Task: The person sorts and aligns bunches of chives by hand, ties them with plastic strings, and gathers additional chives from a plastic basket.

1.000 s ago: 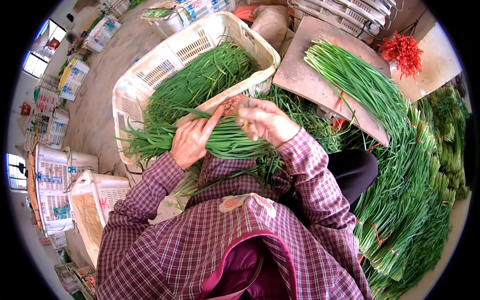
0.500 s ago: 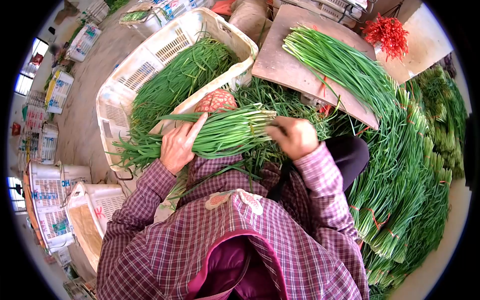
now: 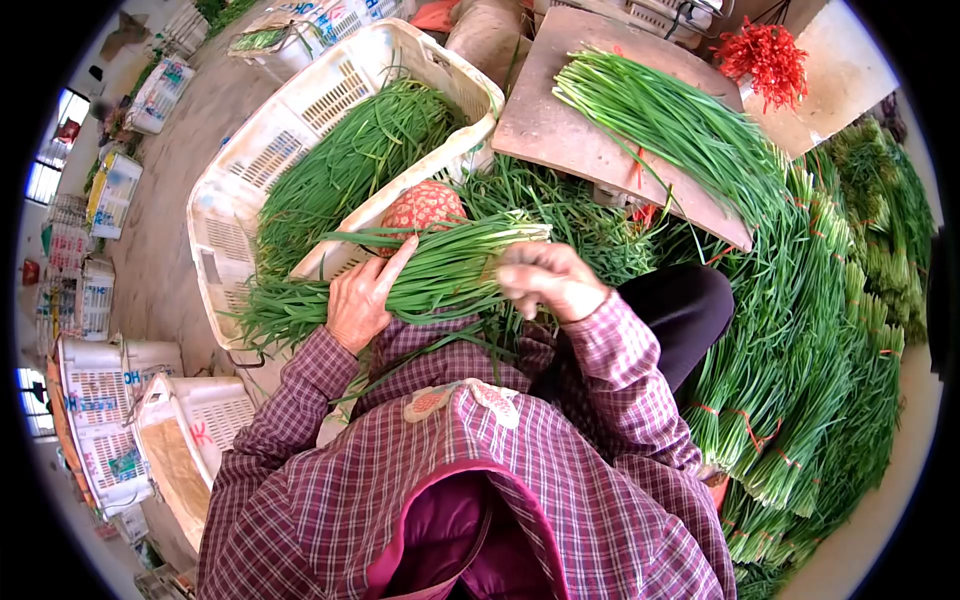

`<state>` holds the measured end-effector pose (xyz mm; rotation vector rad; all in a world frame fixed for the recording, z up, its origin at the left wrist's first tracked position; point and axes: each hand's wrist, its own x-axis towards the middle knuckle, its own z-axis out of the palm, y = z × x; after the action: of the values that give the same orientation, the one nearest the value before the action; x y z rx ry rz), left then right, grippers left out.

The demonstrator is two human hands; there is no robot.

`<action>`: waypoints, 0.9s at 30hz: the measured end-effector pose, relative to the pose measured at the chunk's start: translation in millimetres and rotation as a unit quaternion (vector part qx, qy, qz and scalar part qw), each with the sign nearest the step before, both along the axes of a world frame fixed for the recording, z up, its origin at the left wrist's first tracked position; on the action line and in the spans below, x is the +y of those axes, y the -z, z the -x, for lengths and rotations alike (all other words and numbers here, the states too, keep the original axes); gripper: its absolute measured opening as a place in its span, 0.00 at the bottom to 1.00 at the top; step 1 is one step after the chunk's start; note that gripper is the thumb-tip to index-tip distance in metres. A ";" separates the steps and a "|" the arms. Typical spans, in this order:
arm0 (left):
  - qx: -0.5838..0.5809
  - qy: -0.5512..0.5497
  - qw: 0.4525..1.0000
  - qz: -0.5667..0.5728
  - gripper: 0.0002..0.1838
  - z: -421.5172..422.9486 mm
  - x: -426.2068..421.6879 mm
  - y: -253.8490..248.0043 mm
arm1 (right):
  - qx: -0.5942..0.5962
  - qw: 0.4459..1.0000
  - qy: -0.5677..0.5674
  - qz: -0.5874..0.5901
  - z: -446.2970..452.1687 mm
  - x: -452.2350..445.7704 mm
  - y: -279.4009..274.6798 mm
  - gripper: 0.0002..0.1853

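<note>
Holding the bunch point(image 3: 440, 272) above the lap, left hand point(image 3: 358, 308) had its fingers closed on the leafy left part, index finger extended. Right hand point(image 3: 552, 282) was at the pale right end, fingers curled; blur, can't tell if they gripped anything. Crate point(image 3: 222, 238) with greens point(image 3: 350, 165) sat on the far left side of the bunch. Board point(image 3: 535, 125) at far right bore more stalks point(image 3: 665, 120), red ties point(image 3: 765, 65) beyond. Bundles point(image 3: 820, 390) were piled right.

1 basket point(image 3: 300, 130) of greens lies ahead and left, past the bunch point(image 3: 450, 265) across the lap. The board point(image 3: 560, 130) stands right of the basket, with more greens point(image 3: 670, 120) on it. Bundles point(image 3: 800, 380) lie at the far right.
</note>
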<state>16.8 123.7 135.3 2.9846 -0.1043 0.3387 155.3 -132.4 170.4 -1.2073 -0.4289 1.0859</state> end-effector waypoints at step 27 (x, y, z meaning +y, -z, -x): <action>0.293 -0.030 0.593 0.749 0.29 13.4 39.1 -55.2 | -0.355 0.899 0.248 -0.072 -47.5 -5.6 -43.2 0.15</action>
<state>3.4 162.8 190.5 1.2291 0.2439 -0.4215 202.8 -138.0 213.7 -1.4549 -0.6932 0.1424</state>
